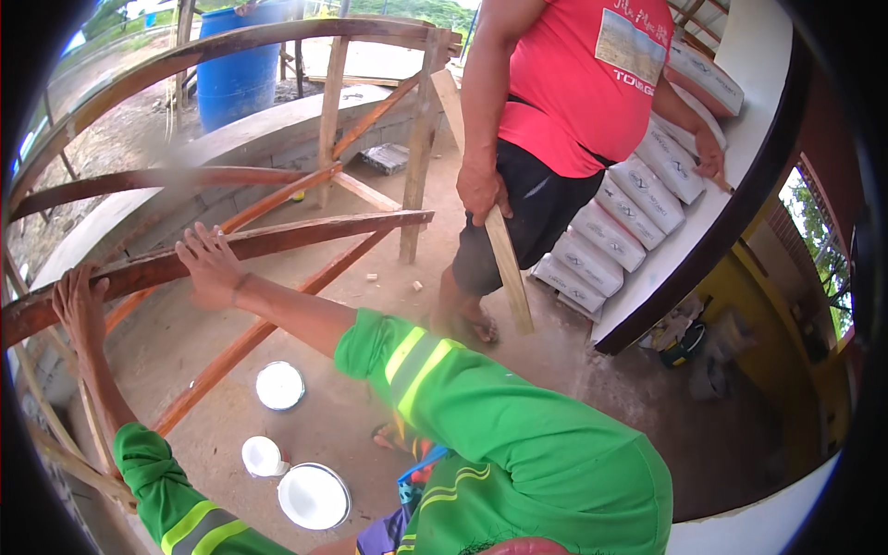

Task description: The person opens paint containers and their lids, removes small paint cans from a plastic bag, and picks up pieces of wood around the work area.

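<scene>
Both my hands are on a reddish-brown wooden beam (305,233) of an upright timber frame at the left. My left hand (81,310) grips it near its left end, with the fingers bent over the top edge. Farther right along the beam, my right hand (211,265) lies against it with fingers stretched and spread past the upper edge. Long green sleeves with yellow and grey bands cover my arms. Below the beam, a reddish diagonal brace (268,326) runs down toward the floor.
Another person in a red shirt (578,102) stands ahead, holding a pale wooden plank (507,264). Three round white containers (280,386) stand on the concrete floor beneath the frame. White bags (606,231) are stacked at the right. Behind the frame stands a blue barrel (236,79) beyond a low wall.
</scene>
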A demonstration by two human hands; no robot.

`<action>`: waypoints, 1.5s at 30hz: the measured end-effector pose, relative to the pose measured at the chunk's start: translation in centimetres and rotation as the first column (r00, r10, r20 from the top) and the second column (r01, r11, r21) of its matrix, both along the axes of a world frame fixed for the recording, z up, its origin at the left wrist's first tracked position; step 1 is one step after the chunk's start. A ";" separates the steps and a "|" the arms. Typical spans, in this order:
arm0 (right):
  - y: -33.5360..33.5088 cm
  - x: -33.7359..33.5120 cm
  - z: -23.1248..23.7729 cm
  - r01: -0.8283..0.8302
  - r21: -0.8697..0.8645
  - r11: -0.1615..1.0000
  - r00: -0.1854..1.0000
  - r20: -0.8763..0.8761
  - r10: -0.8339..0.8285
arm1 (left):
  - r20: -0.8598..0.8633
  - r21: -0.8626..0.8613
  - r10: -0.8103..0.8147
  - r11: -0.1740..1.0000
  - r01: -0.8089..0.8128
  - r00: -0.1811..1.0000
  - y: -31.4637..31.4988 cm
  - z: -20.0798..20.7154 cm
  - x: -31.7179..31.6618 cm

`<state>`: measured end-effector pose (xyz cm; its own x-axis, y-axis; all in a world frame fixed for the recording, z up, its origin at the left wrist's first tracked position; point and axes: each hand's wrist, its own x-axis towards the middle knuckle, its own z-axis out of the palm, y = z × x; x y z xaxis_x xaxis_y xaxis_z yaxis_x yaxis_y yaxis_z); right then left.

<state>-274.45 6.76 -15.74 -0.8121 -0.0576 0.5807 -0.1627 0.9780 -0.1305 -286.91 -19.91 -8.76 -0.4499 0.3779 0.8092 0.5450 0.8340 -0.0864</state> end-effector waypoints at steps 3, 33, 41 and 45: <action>0.2 -0.9 0.8 0.043 0.054 0.998 0.999 -0.003 -0.043 | 0.083 -0.018 0.005 1.000 -0.004 0.997 0.4 1.2 1.6; 1.0 5.1 0.8 -0.035 -0.476 0.879 0.933 0.299 0.199 | -0.055 0.093 -0.018 0.995 0.023 0.998 -0.2 1.1 5.3; 1.5 4.3 1.7 0.298 0.431 0.852 0.869 0.246 -0.429 | 0.005 0.095 -0.024 0.995 0.024 1.000 1.4 1.8 6.3; 1.1 7.6 5.7 0.049 0.507 0.860 0.917 0.319 -0.240 | -0.006 0.083 0.012 0.997 -0.011 1.000 0.3 1.9 5.7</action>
